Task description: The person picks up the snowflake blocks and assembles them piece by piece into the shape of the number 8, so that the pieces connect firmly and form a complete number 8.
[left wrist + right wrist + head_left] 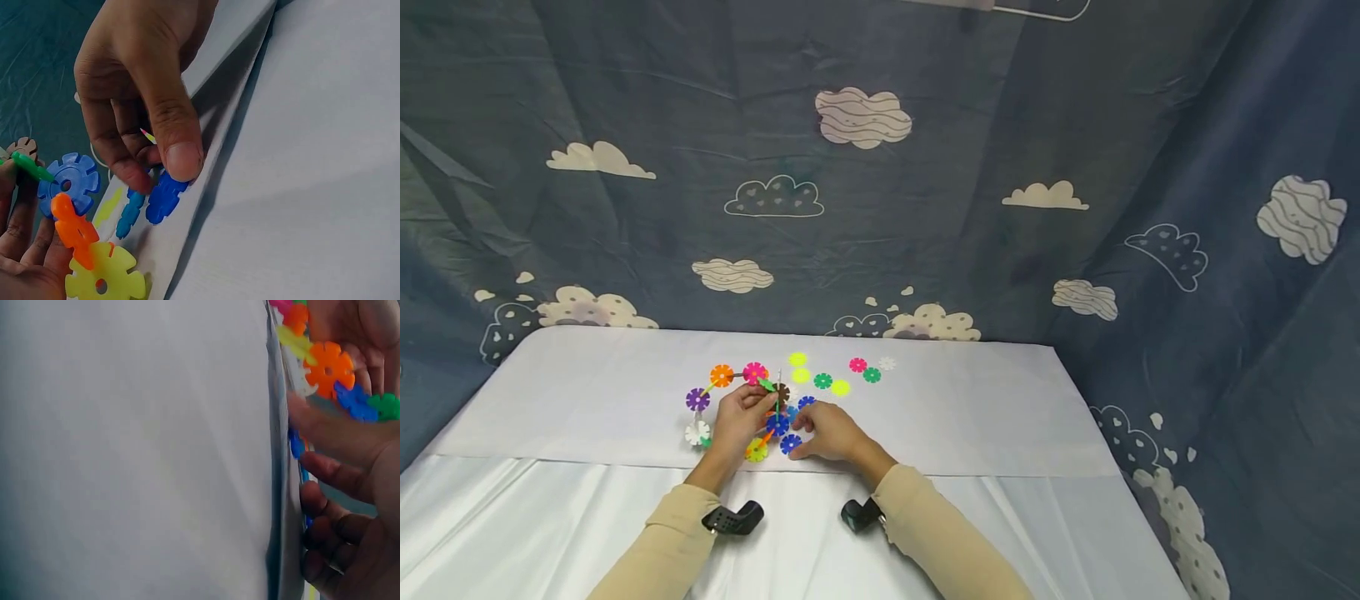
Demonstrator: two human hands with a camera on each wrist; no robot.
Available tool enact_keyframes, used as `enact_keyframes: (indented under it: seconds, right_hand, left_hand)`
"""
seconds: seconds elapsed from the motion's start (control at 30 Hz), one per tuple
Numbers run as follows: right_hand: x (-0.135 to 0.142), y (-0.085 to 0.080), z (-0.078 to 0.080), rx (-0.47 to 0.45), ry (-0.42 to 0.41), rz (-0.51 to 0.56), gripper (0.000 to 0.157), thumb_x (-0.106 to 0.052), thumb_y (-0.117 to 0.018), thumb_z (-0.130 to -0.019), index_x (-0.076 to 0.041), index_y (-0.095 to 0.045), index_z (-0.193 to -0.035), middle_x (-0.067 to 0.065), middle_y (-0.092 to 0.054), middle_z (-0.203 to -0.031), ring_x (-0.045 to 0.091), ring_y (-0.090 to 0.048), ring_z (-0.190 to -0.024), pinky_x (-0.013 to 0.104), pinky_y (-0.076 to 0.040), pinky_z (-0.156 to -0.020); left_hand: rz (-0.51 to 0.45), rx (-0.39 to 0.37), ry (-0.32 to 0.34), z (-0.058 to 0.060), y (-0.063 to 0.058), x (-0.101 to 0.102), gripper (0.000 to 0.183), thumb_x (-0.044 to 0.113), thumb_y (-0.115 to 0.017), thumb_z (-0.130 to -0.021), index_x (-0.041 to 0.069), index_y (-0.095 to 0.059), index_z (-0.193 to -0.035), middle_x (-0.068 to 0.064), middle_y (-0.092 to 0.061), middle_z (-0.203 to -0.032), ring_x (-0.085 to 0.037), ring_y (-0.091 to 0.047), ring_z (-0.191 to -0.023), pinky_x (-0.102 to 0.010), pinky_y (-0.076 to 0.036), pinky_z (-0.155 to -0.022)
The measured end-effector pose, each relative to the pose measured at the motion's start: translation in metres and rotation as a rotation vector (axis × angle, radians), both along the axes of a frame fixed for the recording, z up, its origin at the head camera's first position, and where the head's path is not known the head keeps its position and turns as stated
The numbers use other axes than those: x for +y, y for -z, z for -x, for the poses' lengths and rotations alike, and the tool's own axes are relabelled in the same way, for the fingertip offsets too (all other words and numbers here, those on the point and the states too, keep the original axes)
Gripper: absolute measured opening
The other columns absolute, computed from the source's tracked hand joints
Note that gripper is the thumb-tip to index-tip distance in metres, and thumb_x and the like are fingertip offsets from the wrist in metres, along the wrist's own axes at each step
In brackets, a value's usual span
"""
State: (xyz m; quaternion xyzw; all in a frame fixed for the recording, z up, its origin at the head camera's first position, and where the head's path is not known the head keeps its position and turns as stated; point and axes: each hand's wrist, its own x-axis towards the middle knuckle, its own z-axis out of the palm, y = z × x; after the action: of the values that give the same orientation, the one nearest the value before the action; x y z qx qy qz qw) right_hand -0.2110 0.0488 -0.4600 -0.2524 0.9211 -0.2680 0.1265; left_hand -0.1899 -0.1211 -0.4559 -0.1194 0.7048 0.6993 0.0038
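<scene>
My left hand [737, 421] pinches a chain of slotted plastic flower discs near its green and brown discs. At this end of the chain, a blue disc [69, 185] joins an orange disc [76, 230] and a yellow disc [106, 275]. The rest of the chain curves round to the left, with orange, pink, purple and white discs. My right hand [831, 432] is low over the table, thumb and forefinger apart on either side of a loose blue disc [791, 443]. In the left wrist view the thumb overlaps that disc.
Loose discs lie behind the hands on the white table cover [970, 408]: yellow [841, 387], green [823, 381], pink [857, 365] and white [887, 364]. Other blue discs lie beside the right fingers. A dark curtain with clouds [865, 117] hangs behind the table.
</scene>
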Motion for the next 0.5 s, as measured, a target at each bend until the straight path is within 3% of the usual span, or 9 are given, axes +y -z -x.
enact_keyframes:
  seconds: [0.1, 0.2, 0.33, 0.43, 0.5]
  right_hand:
    - [-0.004, 0.001, -0.001, 0.035, -0.017, -0.054, 0.030, -0.030, -0.085, -0.073, -0.015, -0.069, -0.092, -0.010, -0.059, -0.082, 0.004, -0.052, -0.078, 0.020, -0.045, -0.074]
    - [-0.003, 0.002, -0.001, 0.027, -0.047, 0.008, 0.024, -0.022, -0.084, -0.075, -0.015, -0.066, -0.088, -0.009, -0.058, -0.080, 0.004, -0.051, -0.075, 0.020, -0.045, -0.071]
    - [0.002, 0.004, 0.002, -0.071, -0.068, 0.218, 0.019, -0.005, -0.079, -0.078, -0.008, -0.063, -0.086, -0.005, -0.057, -0.074, 0.005, -0.050, -0.067, 0.018, -0.045, -0.062]
    - [0.008, 0.002, 0.011, -0.180, 0.025, 0.448, 0.013, 0.004, -0.073, -0.080, 0.000, -0.064, -0.088, 0.000, -0.057, -0.072, 0.008, -0.055, -0.063, 0.020, -0.048, -0.057]
    - [0.011, -0.006, 0.019, -0.234, 0.118, 0.613, 0.013, 0.007, -0.069, -0.082, 0.006, -0.063, -0.094, 0.009, -0.061, -0.077, 0.017, -0.062, -0.065, 0.028, -0.055, -0.061]
  left_hand:
    - [-0.013, 0.002, -0.005, 0.000, 0.001, -0.001, 0.025, 0.015, -0.060, -0.096, -0.004, -0.056, -0.112, 0.000, -0.067, -0.092, -0.004, -0.061, -0.075, -0.019, -0.053, -0.063]
    - [-0.023, 0.012, -0.009, 0.000, 0.002, -0.002, 0.025, 0.014, -0.060, -0.096, -0.005, -0.056, -0.111, 0.000, -0.067, -0.091, -0.004, -0.061, -0.074, -0.019, -0.053, -0.062]
    - [-0.036, 0.015, -0.014, 0.000, 0.004, -0.002, 0.025, 0.013, -0.060, -0.096, -0.006, -0.055, -0.111, -0.001, -0.067, -0.090, -0.004, -0.061, -0.073, -0.019, -0.053, -0.062]
    - [-0.051, 0.019, -0.019, 0.001, 0.004, -0.001, 0.024, 0.012, -0.060, -0.096, -0.006, -0.056, -0.110, 0.000, -0.066, -0.089, -0.004, -0.061, -0.072, -0.019, -0.052, -0.062]
    - [-0.052, 0.025, -0.019, 0.001, 0.004, -0.001, 0.023, 0.011, -0.060, -0.096, -0.007, -0.056, -0.110, 0.000, -0.067, -0.088, -0.004, -0.061, -0.072, -0.019, -0.052, -0.061]
